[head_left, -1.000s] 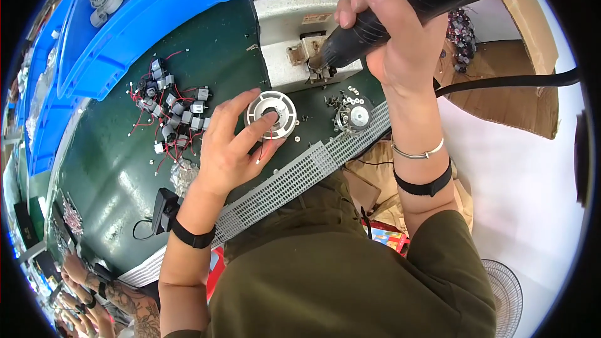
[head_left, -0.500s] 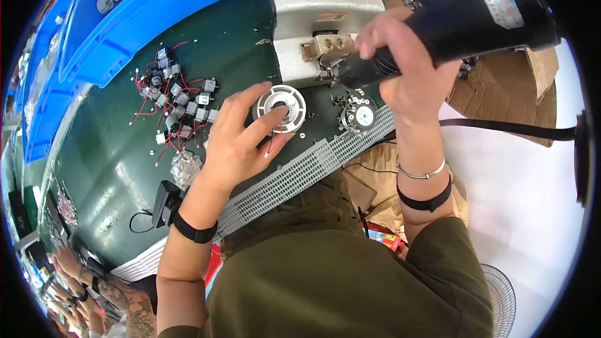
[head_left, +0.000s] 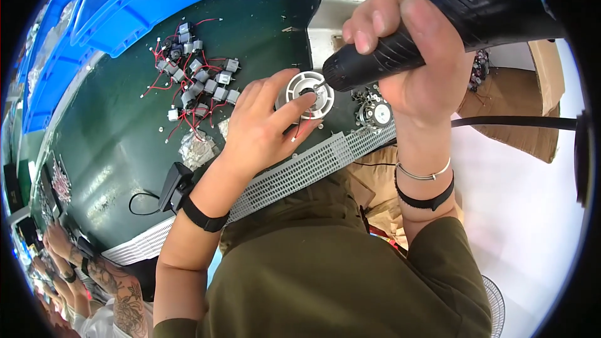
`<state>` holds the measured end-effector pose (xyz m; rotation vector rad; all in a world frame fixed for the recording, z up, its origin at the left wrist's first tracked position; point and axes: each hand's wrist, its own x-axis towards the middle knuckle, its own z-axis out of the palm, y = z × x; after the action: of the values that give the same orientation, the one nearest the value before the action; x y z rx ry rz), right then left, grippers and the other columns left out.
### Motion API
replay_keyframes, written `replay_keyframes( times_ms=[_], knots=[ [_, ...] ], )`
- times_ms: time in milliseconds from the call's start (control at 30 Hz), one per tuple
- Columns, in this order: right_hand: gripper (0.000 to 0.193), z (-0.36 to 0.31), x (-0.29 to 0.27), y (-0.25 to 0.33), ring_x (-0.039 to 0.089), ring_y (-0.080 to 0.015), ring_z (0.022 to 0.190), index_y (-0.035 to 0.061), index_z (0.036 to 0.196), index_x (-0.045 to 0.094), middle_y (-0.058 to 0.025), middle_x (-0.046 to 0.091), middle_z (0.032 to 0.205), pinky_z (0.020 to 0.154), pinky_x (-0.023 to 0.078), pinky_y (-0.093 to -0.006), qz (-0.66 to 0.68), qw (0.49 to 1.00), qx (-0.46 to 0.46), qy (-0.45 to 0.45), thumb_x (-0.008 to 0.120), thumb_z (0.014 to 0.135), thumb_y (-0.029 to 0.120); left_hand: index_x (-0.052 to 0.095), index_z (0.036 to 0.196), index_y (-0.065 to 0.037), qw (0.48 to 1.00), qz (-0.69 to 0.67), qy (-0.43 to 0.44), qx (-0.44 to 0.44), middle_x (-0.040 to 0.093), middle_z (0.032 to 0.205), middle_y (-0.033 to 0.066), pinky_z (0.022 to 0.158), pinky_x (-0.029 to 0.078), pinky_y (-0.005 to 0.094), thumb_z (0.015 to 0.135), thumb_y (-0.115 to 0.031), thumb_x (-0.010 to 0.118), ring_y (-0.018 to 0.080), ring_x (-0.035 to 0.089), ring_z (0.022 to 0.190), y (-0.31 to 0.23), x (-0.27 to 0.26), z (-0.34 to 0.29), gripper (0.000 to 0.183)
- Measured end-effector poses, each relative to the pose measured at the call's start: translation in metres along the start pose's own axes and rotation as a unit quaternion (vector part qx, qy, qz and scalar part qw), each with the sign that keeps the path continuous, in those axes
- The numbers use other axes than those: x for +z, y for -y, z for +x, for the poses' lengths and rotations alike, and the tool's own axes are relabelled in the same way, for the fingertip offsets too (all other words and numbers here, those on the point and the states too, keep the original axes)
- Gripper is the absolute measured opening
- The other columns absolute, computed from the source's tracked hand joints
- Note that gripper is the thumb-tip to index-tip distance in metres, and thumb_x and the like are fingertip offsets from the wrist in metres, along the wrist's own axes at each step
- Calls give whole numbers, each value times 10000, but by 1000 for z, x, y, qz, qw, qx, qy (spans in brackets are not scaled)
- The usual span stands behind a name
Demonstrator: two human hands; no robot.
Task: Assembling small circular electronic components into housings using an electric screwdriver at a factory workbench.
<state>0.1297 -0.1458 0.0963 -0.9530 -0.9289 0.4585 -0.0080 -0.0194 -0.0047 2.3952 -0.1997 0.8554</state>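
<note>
My left hand point(head_left: 260, 126) is closed around a round white plastic housing point(head_left: 325, 105) on the dark green table. Its index finger presses near the housing's centre, where a dark part sits. Thin red and black wires trail out under the fingers. In my right hand point(head_left: 435, 66) is a black electric screwdriver point(head_left: 494, 6), tilted so that its nose reaches the housing's upper right. The bit points into the housing; whether a screw is on it is too small to tell. Just right of the housing stands a round dish point(head_left: 377, 114) with small screws about it.
Small grey motors point(head_left: 203, 84) with red wires lie heaped to the left, above a clear plastic bag point(head_left: 196, 150). Blue bins point(head_left: 169, 6) line the far left. A pale metal machine point(head_left: 327, 22) stands behind. A perforated strip point(head_left: 294, 172) edges the table. Another person's forearm point(head_left: 119, 281) shows lower left.
The screwdriver's nose has come left from the metal machine to the white housing. My left hand still holds the housing; the whole view has shifted somewhat.
</note>
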Motion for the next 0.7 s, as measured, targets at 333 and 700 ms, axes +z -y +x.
replay_keyframes(
  times_ms=[333,700],
  knots=[
    [260,2,-5,-4,514,-190,680,1,782,505,-68,500,743,716,431,-382,-31,1000,0,2,453,886,234,626,942,-114,1000,-18,-13,0,557,1113,123,716,472,377,638,-190,767,282,579,818,3,3,0,343],
    [285,0,5,3,511,-187,742,-1,884,514,-62,502,841,757,418,-389,6,999,6,42,415,906,265,622,941,-117,999,-31,-15,-1,556,1113,124,699,477,370,649,-197,759,273,582,801,4,4,-2,332]
  ],
)
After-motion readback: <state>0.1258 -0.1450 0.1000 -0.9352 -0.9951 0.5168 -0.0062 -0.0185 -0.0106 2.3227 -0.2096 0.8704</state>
